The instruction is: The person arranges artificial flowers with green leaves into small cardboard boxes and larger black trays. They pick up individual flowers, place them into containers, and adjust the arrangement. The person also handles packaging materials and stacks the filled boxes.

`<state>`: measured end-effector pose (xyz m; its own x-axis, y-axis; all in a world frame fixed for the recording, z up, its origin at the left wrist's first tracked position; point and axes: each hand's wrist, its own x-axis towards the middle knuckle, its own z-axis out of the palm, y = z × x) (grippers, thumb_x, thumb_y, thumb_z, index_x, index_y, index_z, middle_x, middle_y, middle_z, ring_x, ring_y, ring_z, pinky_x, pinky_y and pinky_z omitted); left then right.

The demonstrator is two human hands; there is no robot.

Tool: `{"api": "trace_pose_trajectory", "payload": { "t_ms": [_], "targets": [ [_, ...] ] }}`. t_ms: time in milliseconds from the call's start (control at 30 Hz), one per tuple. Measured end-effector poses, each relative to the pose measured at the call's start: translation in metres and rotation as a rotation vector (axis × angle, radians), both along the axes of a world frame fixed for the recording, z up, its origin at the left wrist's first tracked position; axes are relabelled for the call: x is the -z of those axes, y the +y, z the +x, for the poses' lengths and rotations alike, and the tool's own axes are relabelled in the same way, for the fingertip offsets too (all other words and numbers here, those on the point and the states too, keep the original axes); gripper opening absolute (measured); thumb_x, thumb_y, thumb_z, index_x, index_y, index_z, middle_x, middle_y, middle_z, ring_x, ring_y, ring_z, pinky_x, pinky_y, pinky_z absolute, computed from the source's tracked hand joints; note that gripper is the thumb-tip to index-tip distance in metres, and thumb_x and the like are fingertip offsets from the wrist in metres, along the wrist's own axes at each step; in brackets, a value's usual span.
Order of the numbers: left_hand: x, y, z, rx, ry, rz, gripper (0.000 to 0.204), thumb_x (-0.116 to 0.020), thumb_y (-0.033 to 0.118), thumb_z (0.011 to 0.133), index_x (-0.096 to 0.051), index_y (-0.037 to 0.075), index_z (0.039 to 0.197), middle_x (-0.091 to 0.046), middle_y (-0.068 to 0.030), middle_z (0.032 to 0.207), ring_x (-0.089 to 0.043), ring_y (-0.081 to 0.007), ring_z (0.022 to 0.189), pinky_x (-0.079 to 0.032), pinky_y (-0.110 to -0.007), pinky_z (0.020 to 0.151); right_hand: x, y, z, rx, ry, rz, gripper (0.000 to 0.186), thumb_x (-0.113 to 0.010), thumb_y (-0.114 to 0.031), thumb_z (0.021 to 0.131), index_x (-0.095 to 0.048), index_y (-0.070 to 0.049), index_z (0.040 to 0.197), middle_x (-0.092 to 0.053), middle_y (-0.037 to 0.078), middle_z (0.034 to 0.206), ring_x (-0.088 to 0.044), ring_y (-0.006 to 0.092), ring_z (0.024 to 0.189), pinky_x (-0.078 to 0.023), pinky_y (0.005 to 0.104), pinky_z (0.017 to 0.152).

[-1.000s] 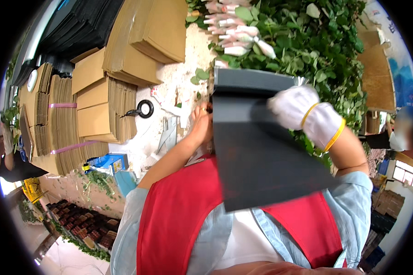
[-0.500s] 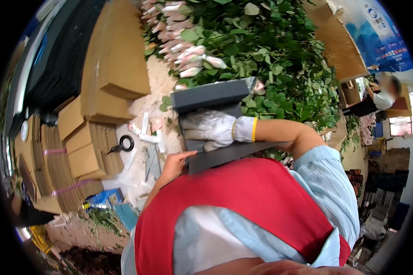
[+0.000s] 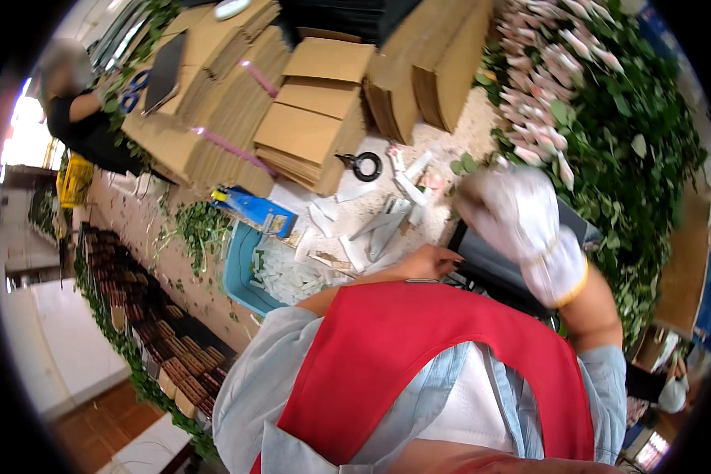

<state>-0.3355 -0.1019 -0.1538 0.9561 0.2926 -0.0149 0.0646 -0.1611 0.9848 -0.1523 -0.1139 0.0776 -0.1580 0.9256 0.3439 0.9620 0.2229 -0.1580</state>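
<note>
Black wrapping sheet (image 3: pixel 490 259), partly folded, lies on the table close to my red apron. At its left edge, the bare fingers of my left hand (image 3: pixel 430 261) pinch the dark material. My right hand (image 3: pixel 517 212), in a white glove with a yellow cuff edge, is over the sheet and hides part of it. Its fingers look curled but are smeared by motion, so whether they hold anything is unclear. Pale pink flower heads in white sleeves (image 3: pixel 529 110) lie beyond the glove, with leafy green stems (image 3: pixel 632 134) to their right.
Stacked flat cardboard (image 3: pixel 308 118) stands at the back left. A black tape roll (image 3: pixel 367 166) and white scraps (image 3: pixel 355 249) lie on the speckled table. A blue bin (image 3: pixel 241 265) of white pieces sits left of me, beside a blue-yellow packet (image 3: pixel 257 212). Another person (image 3: pixel 87 118) is at far left.
The view has swung left, bringing the blue bin and more cardboard into sight. My gloved right hand has risen off the black sheet and its fingers have curled. My left hand stays at the sheet's edge.
</note>
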Motion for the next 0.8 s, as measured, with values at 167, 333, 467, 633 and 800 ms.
{"api": "trace_pose_trajectory", "payload": {
  "t_ms": [167,333,467,633,800],
  "targets": [
    [0.028,-0.007,0.001,0.065,0.078,-0.144,0.033,-0.062,0.008,0.097,-0.072,0.015,0.128,-0.077,-0.0139,0.1,-0.073,-0.022,0.087,-0.056,-0.035,0.079,-0.001,0.227,-0.065,-0.108,-0.086,0.48,0.064,-0.08,-0.041,0.075,-0.059,-0.008,0.125,-0.062,0.011,0.125,-0.063,0.0313,0.113,-0.055,0.0423,0.095],
    [0.027,-0.002,0.003,0.089,0.123,-0.286,0.037,-0.068,0.006,0.089,-0.073,0.008,0.126,-0.074,-0.0065,0.091,-0.067,-0.0123,0.084,-0.053,-0.03,0.079,0.0,0.25,-0.109,0.007,-0.318,0.038,0.016,-0.054,-0.014,0.093,-0.068,-0.007,0.09,-0.071,0.008,0.08,-0.074,0.0276,0.077,-0.058,0.0482,0.064],
    [0.014,-0.005,0.001,0.078,0.174,-0.173,0.04,-0.063,0.001,0.089,-0.073,0.01,0.127,-0.075,-0.0114,0.096,-0.069,-0.0168,0.084,-0.054,-0.031,0.077,-0.056,0.117,-0.036,0.042,-0.061,0.196,0.033,-0.065,-0.015,0.089,-0.072,-0.005,0.119,-0.075,0.01,0.093,-0.072,0.0293,0.081,-0.056,0.0415,0.073],
    [0.0,-0.003,-0.004,0.003,0.108,-0.05,0.039,-0.059,0.005,0.091,-0.071,0.006,0.128,-0.074,-0.0167,0.093,-0.066,-0.0196,0.075,-0.053,-0.032,0.072,-0.027,-0.088,0.041,0.132,1.03,-0.491,0.05,-0.065,-0.004,0.089,-0.061,-0.001,0.139,-0.07,0.004,0.123,-0.067,0.0147,0.107,-0.053,0.032,0.093],
    [0.002,-0.001,-0.008,0.018,0.226,-0.225,0.048,-0.062,-0.005,0.087,-0.072,0.013,0.13,-0.071,-0.0089,0.089,-0.063,-0.0117,0.078,-0.052,-0.026,0.076,-0.034,-0.079,0.056,0.289,1.357,-0.05,0.048,-0.074,-0.006,0.084,-0.063,-0.007,0.131,-0.07,0.01,0.123,-0.07,0.0225,0.104,-0.057,0.0397,0.09]
  ]
}}
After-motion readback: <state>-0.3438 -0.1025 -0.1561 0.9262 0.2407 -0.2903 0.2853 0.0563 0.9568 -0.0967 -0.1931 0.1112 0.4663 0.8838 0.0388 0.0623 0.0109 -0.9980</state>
